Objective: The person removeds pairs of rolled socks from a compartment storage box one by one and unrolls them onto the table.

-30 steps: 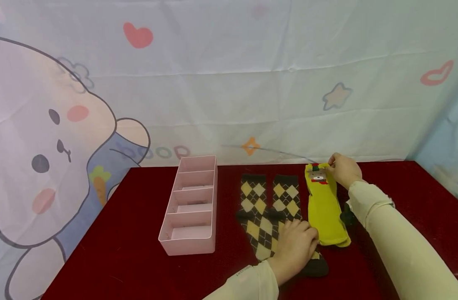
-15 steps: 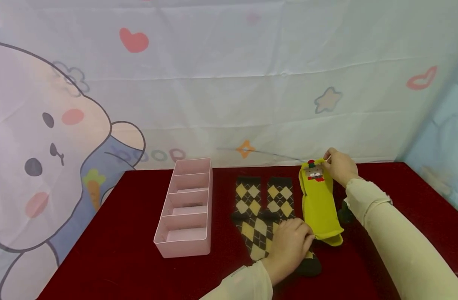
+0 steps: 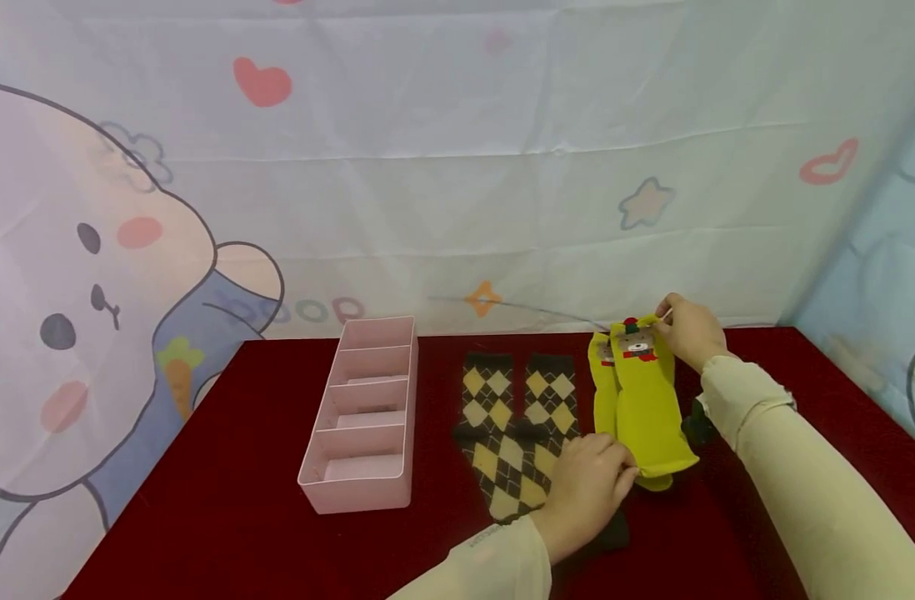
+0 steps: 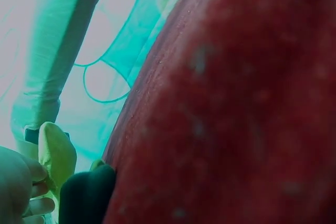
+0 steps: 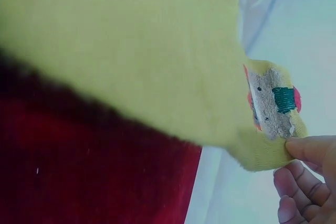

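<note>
Two yellow socks with a bear face lie at the right in the head view. The upper yellow sock point(image 3: 650, 408) is stretched between my hands, partly over the lower yellow sock point(image 3: 604, 392). My right hand point(image 3: 695, 333) pinches the corner of its cuff, beside the bear patch point(image 5: 273, 103) in the right wrist view. At its near end, my left hand point(image 3: 588, 490) pinches the edge between thumb and fingers. Beneath that hand and wrist are dark argyle socks point(image 3: 487, 392), laid side by side with their feet crossing; part of them is hidden.
A pink organizer box point(image 3: 408, 417) with several compartments stands left of the socks on the dark red cloth point(image 3: 225, 467). A dark green item point(image 3: 699, 423) sits by my right forearm, partly covered. Behind the table hangs a printed curtain point(image 3: 427, 192).
The upper yellow sock has been lifted and shifted right off the lower one, whose bear patch now shows at the left. My left hand has closed on its near end; the view has shifted slightly.
</note>
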`<control>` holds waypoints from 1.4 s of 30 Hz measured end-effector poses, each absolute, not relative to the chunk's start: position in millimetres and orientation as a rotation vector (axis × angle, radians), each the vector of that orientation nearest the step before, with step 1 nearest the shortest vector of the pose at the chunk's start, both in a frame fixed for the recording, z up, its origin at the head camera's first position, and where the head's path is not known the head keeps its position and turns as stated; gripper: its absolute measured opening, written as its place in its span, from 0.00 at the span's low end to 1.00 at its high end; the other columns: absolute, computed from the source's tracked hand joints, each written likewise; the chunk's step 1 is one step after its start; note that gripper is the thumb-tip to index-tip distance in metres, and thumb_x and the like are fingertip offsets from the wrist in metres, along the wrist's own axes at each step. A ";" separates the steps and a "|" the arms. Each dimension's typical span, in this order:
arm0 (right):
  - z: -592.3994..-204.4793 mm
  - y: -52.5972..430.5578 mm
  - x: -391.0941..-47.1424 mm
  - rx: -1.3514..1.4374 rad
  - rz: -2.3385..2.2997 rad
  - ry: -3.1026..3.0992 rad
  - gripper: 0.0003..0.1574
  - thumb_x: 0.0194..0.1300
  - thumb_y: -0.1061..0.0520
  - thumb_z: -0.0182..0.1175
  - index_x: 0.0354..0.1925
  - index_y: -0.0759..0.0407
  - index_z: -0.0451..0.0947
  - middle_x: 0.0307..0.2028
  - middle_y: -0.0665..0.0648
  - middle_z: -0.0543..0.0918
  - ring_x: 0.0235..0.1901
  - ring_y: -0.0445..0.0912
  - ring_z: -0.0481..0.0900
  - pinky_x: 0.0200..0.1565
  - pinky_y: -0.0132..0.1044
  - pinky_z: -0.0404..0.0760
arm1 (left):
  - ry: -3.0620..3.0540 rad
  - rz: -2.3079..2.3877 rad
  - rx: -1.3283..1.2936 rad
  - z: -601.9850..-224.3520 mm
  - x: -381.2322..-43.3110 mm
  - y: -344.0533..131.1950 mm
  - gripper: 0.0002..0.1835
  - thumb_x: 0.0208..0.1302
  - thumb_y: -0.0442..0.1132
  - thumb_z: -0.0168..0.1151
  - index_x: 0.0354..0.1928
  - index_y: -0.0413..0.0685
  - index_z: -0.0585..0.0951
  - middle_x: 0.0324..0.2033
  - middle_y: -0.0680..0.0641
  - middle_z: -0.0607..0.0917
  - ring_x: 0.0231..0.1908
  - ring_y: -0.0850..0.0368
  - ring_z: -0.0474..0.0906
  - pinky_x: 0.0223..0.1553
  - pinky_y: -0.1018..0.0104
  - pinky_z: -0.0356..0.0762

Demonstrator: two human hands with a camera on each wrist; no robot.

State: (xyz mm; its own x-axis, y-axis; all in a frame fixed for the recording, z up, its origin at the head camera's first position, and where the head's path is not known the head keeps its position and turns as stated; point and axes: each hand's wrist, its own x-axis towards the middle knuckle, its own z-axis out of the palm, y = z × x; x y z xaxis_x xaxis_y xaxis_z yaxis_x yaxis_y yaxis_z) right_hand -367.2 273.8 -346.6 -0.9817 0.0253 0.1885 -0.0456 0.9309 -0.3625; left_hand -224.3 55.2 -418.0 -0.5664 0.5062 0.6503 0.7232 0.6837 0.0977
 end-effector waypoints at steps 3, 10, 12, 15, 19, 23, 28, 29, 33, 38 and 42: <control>-346.4 276.3 -367.8 0.006 0.542 -2.895 0.12 0.65 0.58 0.49 0.43 0.65 0.65 0.40 0.71 0.77 0.25 0.51 0.77 0.22 0.35 0.72 | -2.296 -0.479 -0.934 -415.6 -224.2 59.0 0.04 0.56 0.48 0.60 0.28 0.61 0.80 0.27 0.63 0.78 0.29 0.70 0.74 0.34 0.81 0.66; -348.8 281.2 -369.6 -0.008 0.528 -2.910 0.12 0.65 0.58 0.49 0.43 0.65 0.66 0.40 0.71 0.77 0.25 0.51 0.76 0.23 0.35 0.72 | -2.336 -0.477 -0.920 -415.0 -224.0 66.4 0.04 0.55 0.48 0.61 0.27 0.61 0.80 0.26 0.63 0.78 0.29 0.70 0.74 0.34 0.82 0.67; -349.4 282.9 -368.8 -0.012 0.525 -2.914 0.12 0.65 0.58 0.49 0.43 0.65 0.66 0.40 0.71 0.77 0.25 0.51 0.76 0.22 0.35 0.72 | -2.339 -0.473 -0.927 -416.0 -223.8 69.1 0.04 0.55 0.48 0.61 0.27 0.61 0.80 0.26 0.63 0.78 0.29 0.71 0.74 0.35 0.81 0.68; -351.4 285.7 -367.6 -0.014 0.527 -2.908 0.12 0.65 0.58 0.50 0.42 0.66 0.66 0.40 0.71 0.78 0.25 0.51 0.76 0.23 0.35 0.72 | -2.366 -0.486 -0.944 -416.4 -222.6 73.9 0.04 0.55 0.48 0.61 0.27 0.61 0.80 0.26 0.64 0.78 0.29 0.71 0.74 0.33 0.83 0.66; -355.7 288.3 -368.1 -0.026 0.518 -2.903 0.11 0.64 0.58 0.50 0.42 0.66 0.67 0.39 0.70 0.78 0.27 0.52 0.77 0.23 0.34 0.72 | -2.430 -0.519 -0.960 -416.8 -221.4 77.9 0.03 0.56 0.48 0.61 0.28 0.62 0.80 0.26 0.64 0.79 0.29 0.72 0.74 0.33 0.84 0.64; -359.8 294.8 -364.2 -0.042 0.521 -2.907 0.10 0.64 0.58 0.51 0.40 0.65 0.67 0.39 0.70 0.78 0.26 0.51 0.76 0.23 0.34 0.71 | -2.475 -0.553 -0.998 -419.6 -222.0 83.3 0.03 0.56 0.48 0.60 0.28 0.62 0.80 0.27 0.65 0.79 0.30 0.73 0.73 0.37 0.83 0.65; -369.8 304.4 -359.1 -0.066 0.547 -2.905 0.11 0.64 0.58 0.51 0.40 0.65 0.67 0.37 0.69 0.78 0.25 0.50 0.76 0.23 0.34 0.71 | -2.511 -0.503 -1.043 -423.3 -221.7 89.1 0.02 0.55 0.49 0.61 0.28 0.64 0.81 0.27 0.66 0.79 0.31 0.72 0.74 0.36 0.83 0.64; -372.8 305.5 -359.2 -0.074 0.553 -2.902 0.11 0.64 0.58 0.51 0.40 0.65 0.67 0.37 0.69 0.78 0.25 0.50 0.76 0.23 0.35 0.71 | -2.515 -0.476 -1.054 -424.3 -221.7 89.4 0.02 0.56 0.49 0.61 0.28 0.64 0.81 0.27 0.66 0.79 0.31 0.72 0.73 0.35 0.83 0.63; -383.8 310.0 -360.2 -0.105 0.598 -2.887 0.10 0.63 0.58 0.52 0.39 0.65 0.67 0.34 0.67 0.77 0.25 0.50 0.74 0.24 0.35 0.71 | -2.512 -0.389 -1.099 -427.8 -221.8 91.1 0.03 0.56 0.49 0.60 0.27 0.66 0.81 0.27 0.67 0.79 0.30 0.72 0.72 0.32 0.83 0.59; -391.3 312.6 -361.7 -0.109 0.626 -2.882 0.11 0.63 0.58 0.52 0.39 0.66 0.68 0.34 0.67 0.77 0.25 0.50 0.74 0.24 0.35 0.71 | -2.515 -0.367 -1.094 -429.6 -220.7 90.5 0.03 0.55 0.50 0.61 0.26 0.67 0.81 0.26 0.67 0.79 0.29 0.72 0.70 0.31 0.83 0.57; -392.8 312.9 -363.8 -0.115 0.635 -2.873 0.12 0.62 0.58 0.53 0.39 0.67 0.68 0.35 0.68 0.77 0.27 0.52 0.75 0.26 0.36 0.72 | -2.520 -0.374 -1.082 -429.7 -221.4 89.8 0.03 0.55 0.50 0.61 0.26 0.67 0.80 0.26 0.67 0.78 0.29 0.72 0.70 0.31 0.83 0.57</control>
